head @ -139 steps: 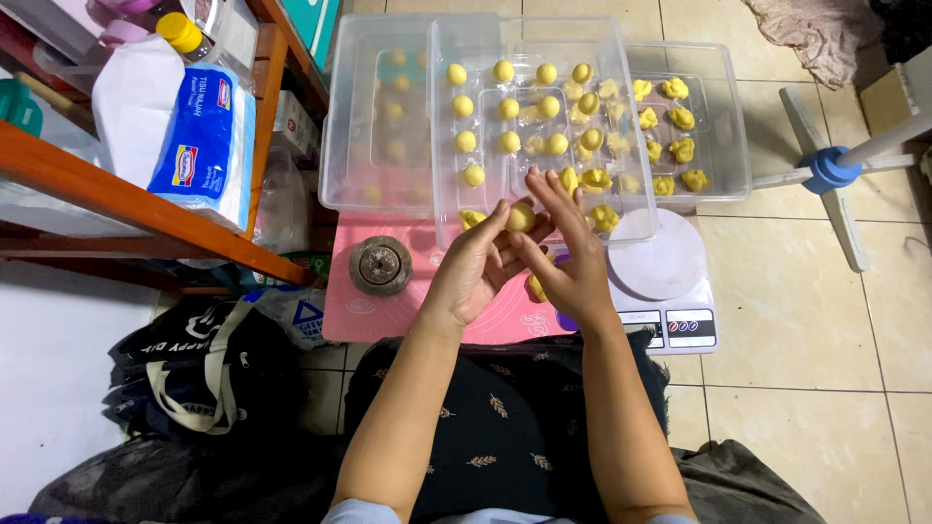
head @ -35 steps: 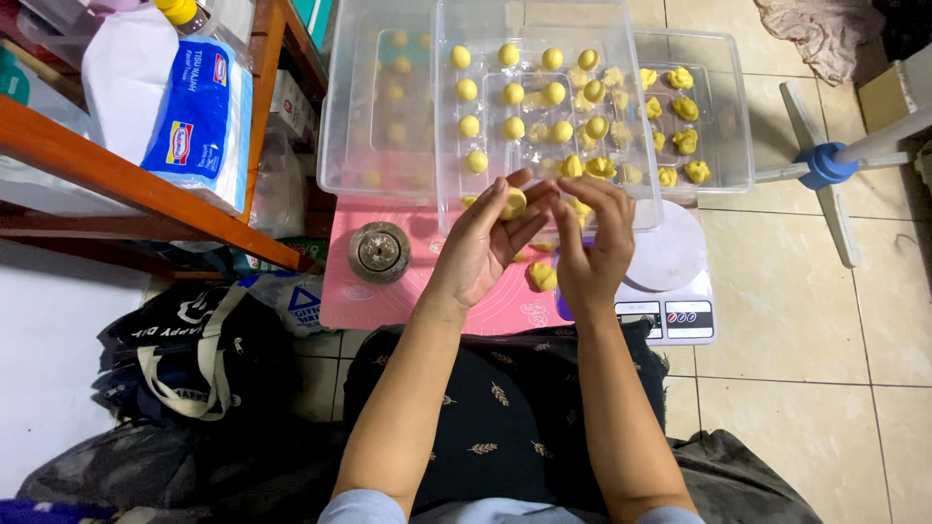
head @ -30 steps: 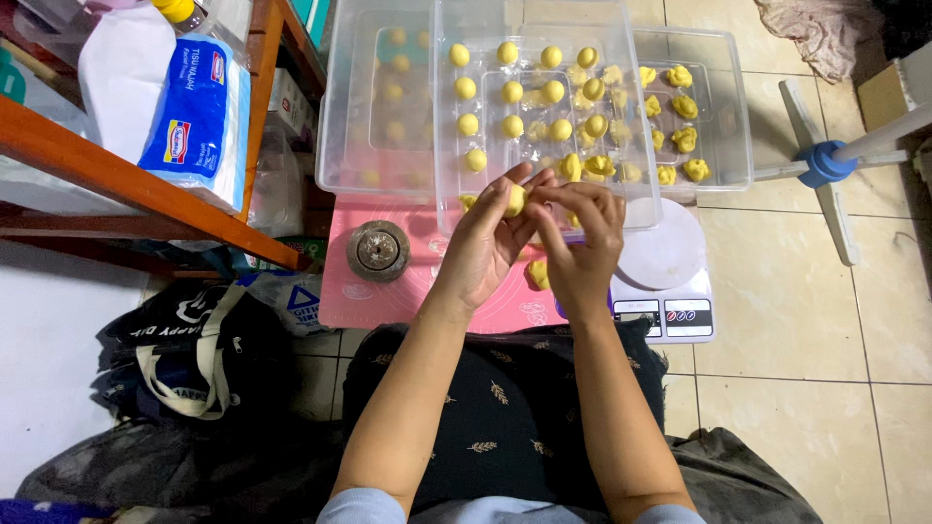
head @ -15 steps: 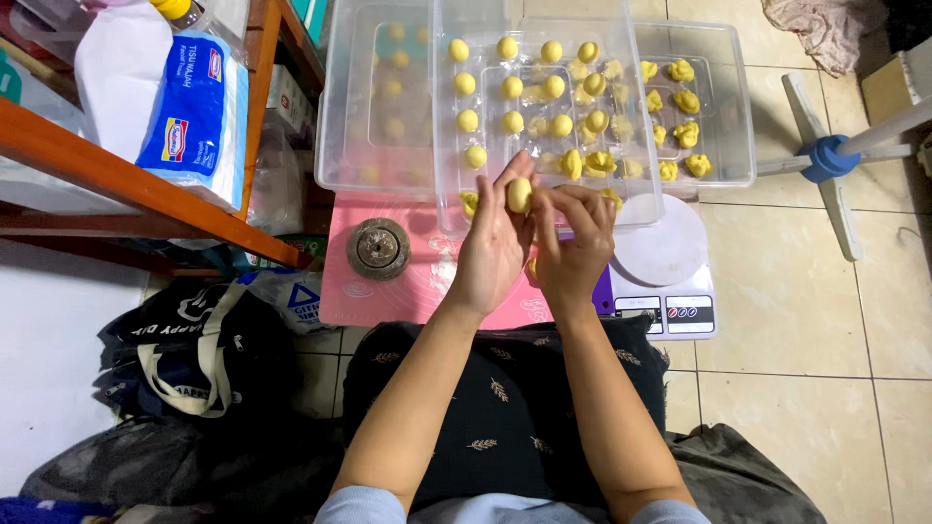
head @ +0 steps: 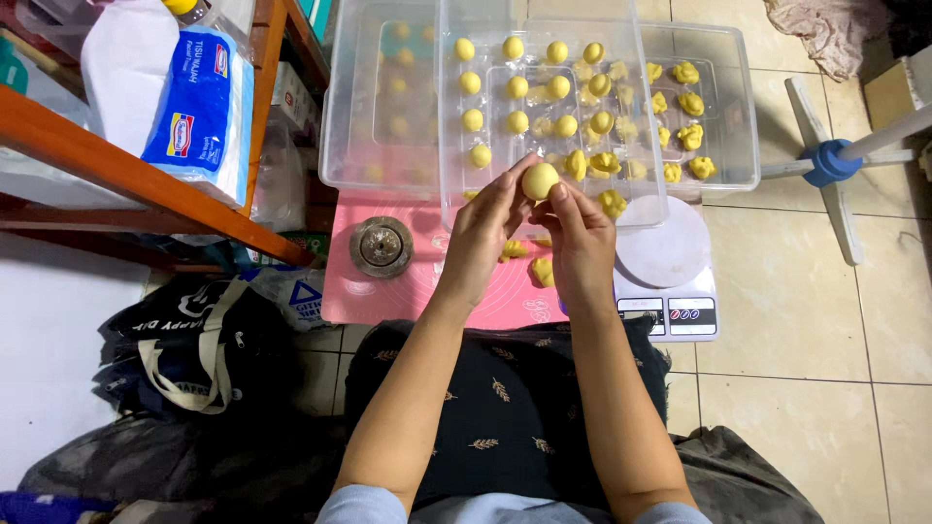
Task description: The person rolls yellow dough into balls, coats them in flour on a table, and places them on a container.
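Two hands holding one dough ball (head: 540, 180) | left hand (head: 482, 243), right hand (head: 580, 245) fingers pinching it | now lifted, rounder, above tray (head: 544, 209) | pink mat (head: 427, 291) beneath.

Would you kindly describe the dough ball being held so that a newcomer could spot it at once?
Start at the clear plastic tray on the pink mat. At its near edge, the left hand and right hand meet, pinching a smooth yellow dough ball at their fingertips. Unlike the balls in rows, it is held above the tray.
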